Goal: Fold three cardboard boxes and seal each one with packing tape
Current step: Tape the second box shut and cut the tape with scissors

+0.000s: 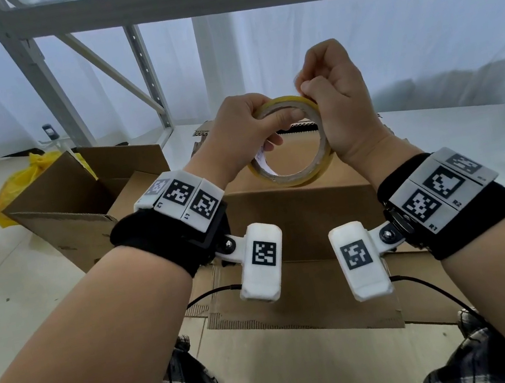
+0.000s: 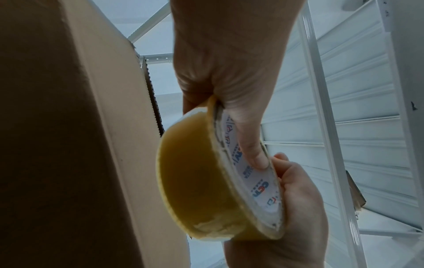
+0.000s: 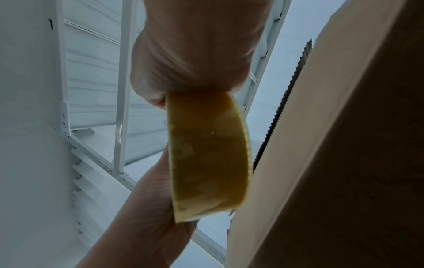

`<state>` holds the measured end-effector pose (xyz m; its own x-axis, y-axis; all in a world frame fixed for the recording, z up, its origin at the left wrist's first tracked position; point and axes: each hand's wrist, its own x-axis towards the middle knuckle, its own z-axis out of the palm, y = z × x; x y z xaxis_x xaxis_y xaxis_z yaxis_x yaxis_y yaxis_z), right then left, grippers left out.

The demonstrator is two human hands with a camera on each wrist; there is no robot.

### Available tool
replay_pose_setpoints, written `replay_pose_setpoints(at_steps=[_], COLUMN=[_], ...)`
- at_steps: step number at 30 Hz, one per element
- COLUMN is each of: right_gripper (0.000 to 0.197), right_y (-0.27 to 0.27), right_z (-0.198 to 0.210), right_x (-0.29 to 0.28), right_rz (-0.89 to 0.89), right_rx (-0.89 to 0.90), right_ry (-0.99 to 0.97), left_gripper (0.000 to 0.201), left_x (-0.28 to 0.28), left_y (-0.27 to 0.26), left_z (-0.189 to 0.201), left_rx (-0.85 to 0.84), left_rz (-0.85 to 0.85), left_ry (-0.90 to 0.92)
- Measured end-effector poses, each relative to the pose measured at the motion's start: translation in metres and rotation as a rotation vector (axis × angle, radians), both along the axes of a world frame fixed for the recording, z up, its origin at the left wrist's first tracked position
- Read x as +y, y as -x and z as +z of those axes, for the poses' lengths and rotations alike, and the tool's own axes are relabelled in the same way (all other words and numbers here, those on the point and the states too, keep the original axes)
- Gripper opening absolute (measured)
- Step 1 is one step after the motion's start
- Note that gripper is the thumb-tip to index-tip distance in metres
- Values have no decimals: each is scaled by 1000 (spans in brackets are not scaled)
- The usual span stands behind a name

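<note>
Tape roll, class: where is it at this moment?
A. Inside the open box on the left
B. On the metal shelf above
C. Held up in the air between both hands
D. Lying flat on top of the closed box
C: the tape roll is off every surface, the left hand gripping it through the core and the right hand pinching at its top edge, above the closed box.

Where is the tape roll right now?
Head view centre: tape roll held up between left hand and right hand, above the closed box.
</note>
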<state>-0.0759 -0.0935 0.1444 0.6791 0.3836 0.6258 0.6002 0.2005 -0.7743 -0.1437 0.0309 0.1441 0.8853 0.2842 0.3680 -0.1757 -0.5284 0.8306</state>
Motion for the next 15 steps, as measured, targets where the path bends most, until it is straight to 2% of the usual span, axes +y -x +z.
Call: replay_pose_setpoints(at_steps=[4, 8, 15], right_gripper=[19, 27, 26], right_y=[0, 1, 1], right_z=[-3, -2, -3], right_x=[-1, -1, -1], right_rz=[-48, 27, 1], right_rx=[-27, -14, -1], right_ry=[11, 5, -22], left_gripper=[31, 31, 32], left_x=[1, 0, -2], left_y=[-1, -1, -1], left_z=[1, 1, -2], left_rx=[-5, 3, 6], left_rz=[13, -1, -3], left_ry=[4, 3, 11])
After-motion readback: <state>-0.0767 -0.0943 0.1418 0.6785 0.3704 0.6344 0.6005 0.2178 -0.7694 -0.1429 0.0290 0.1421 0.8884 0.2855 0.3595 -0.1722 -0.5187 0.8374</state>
